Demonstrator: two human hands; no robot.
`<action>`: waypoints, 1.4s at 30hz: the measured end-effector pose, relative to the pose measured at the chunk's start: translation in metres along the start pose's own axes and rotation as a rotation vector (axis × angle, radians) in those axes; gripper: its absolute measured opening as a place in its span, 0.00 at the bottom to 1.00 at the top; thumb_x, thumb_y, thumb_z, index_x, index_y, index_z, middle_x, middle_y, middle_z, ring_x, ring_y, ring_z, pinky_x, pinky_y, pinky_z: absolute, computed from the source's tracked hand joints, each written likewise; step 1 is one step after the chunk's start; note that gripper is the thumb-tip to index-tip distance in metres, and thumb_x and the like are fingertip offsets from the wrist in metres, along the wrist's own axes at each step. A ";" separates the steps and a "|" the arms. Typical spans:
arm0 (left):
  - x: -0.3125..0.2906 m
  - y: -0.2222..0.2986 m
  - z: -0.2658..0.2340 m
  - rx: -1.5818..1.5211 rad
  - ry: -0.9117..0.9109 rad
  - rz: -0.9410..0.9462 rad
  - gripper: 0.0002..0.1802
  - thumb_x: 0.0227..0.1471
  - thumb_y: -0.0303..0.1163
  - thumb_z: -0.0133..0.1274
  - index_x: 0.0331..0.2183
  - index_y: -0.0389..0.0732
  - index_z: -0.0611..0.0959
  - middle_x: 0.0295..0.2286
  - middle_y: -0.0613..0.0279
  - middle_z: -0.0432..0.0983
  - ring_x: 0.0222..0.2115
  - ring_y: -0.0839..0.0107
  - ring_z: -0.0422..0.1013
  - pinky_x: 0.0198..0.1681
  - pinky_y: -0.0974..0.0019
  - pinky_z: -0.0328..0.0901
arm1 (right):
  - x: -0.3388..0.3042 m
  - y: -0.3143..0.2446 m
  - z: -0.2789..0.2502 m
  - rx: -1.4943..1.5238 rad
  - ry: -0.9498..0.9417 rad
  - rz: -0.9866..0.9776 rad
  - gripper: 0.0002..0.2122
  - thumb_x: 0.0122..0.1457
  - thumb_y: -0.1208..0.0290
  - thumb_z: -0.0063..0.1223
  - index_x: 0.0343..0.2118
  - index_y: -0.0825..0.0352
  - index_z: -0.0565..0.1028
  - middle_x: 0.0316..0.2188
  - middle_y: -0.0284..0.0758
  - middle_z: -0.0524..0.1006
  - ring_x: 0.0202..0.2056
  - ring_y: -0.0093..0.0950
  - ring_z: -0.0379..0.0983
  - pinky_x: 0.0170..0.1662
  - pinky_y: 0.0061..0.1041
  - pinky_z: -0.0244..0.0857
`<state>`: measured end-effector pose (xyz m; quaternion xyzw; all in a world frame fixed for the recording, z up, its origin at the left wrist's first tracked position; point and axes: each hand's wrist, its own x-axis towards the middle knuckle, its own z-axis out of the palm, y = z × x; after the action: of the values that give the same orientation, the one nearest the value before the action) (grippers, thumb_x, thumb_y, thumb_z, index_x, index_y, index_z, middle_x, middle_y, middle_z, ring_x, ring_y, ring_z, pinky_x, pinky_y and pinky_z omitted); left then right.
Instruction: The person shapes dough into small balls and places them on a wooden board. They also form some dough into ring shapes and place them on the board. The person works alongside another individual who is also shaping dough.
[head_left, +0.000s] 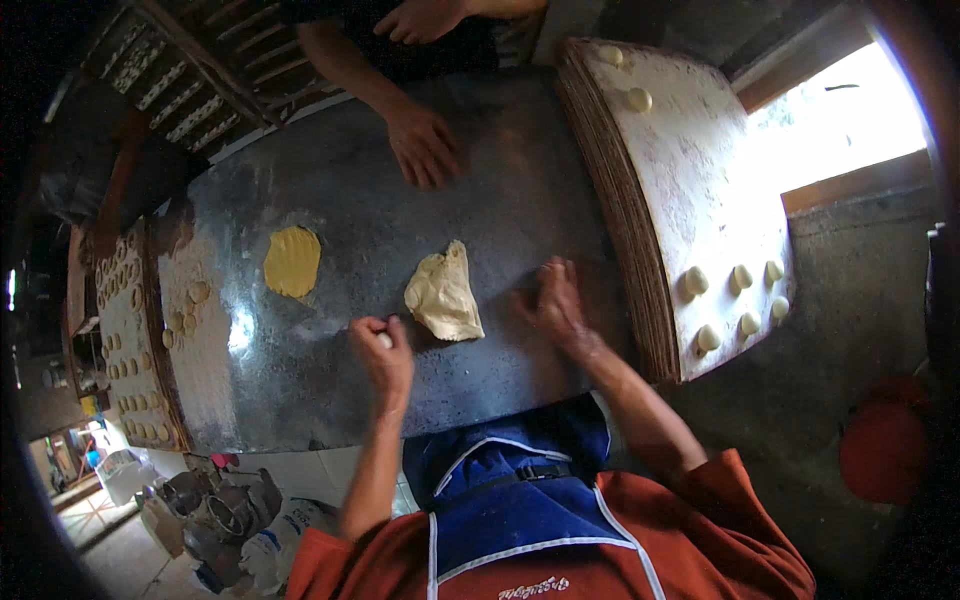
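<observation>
Fingers (368, 326) of left hand (388, 360) curled closed on small pale lump (385, 340). Next rightward, dough piece (443, 296) on counter (330, 370), between both hands: probably soft, stretchy, fairly light, likely to sag; best held with broad support from beneath, not by narrow corner. Looks cream-coloured, creased, roughly triangular, uneven-edged. Farther right, right hand (562, 308) blurred, palm down; cannot tell whether fingers close on anything.

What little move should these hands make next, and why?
Perhaps the left hand should set its small pale lump, likely dough, on the dark tabletop for shaping: the hand is curled around it, and rounded dough pieces already sit on the board to the right.
</observation>
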<state>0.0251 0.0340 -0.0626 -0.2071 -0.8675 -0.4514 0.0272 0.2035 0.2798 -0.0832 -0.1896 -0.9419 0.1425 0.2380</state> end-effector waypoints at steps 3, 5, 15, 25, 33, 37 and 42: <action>-0.049 0.000 -0.006 0.082 -0.197 0.276 0.15 0.54 0.25 0.61 0.38 0.38 0.69 0.32 0.51 0.68 0.33 0.53 0.69 0.39 0.49 0.64 | -0.045 -0.048 0.008 0.196 -0.072 0.116 0.27 0.54 0.71 0.66 0.50 0.77 0.63 0.37 0.47 0.72 0.40 0.44 0.72 0.45 0.42 0.69; -0.059 -0.010 -0.029 0.065 -0.304 0.415 0.17 0.53 0.25 0.62 0.38 0.38 0.69 0.33 0.50 0.69 0.34 0.52 0.69 0.40 0.49 0.64 | -0.075 -0.016 -0.012 0.489 -0.348 0.373 0.24 0.56 0.69 0.64 0.49 0.77 0.65 0.37 0.46 0.73 0.40 0.42 0.73 0.47 0.39 0.69; -0.062 -0.013 -0.040 0.074 -0.304 0.321 0.15 0.53 0.24 0.60 0.37 0.39 0.69 0.33 0.52 0.68 0.35 0.52 0.69 0.42 0.48 0.63 | -0.075 -0.009 -0.020 0.425 -0.436 0.324 0.21 0.62 0.64 0.57 0.50 0.75 0.68 0.42 0.52 0.71 0.47 0.48 0.70 0.52 0.47 0.65; -0.030 0.011 -0.072 0.274 -0.384 0.345 0.10 0.46 0.22 0.58 0.35 0.36 0.79 0.39 0.53 0.74 0.43 0.52 0.69 0.47 0.47 0.63 | -0.074 0.012 -0.014 0.133 0.035 -0.052 0.10 0.57 0.72 0.59 0.37 0.70 0.71 0.28 0.45 0.70 0.33 0.48 0.70 0.39 0.41 0.66; 0.044 0.141 -0.070 0.294 -1.009 0.664 0.15 0.39 0.20 0.63 0.34 0.38 0.85 0.41 0.54 0.73 0.47 0.51 0.70 0.50 0.53 0.69 | -0.056 -0.006 -0.076 0.204 -0.345 0.062 0.15 0.52 0.73 0.54 0.43 0.73 0.73 0.39 0.46 0.72 0.49 0.46 0.69 0.58 0.41 0.66; 0.044 0.315 0.041 -0.139 -0.865 1.004 0.22 0.40 0.17 0.66 0.41 0.43 0.85 0.42 0.55 0.73 0.44 0.54 0.72 0.44 0.56 0.72 | -0.088 0.023 -0.074 0.144 -0.111 -0.147 0.14 0.54 0.73 0.55 0.42 0.73 0.72 0.38 0.44 0.71 0.40 0.40 0.73 0.45 0.36 0.71; 0.002 0.503 0.190 -0.768 -0.641 1.312 0.32 0.41 0.18 0.66 0.52 0.37 0.79 0.46 0.50 0.78 0.47 0.52 0.75 0.51 0.54 0.69 | -0.056 0.036 -0.344 0.184 0.290 0.143 0.21 0.52 0.77 0.67 0.49 0.72 0.73 0.42 0.37 0.77 0.34 0.31 0.79 0.41 0.28 0.77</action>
<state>0.2426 0.4406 0.2137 -0.7855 -0.3212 -0.5278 -0.0362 0.4329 0.3495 0.1728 -0.2520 -0.8650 0.2157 0.3766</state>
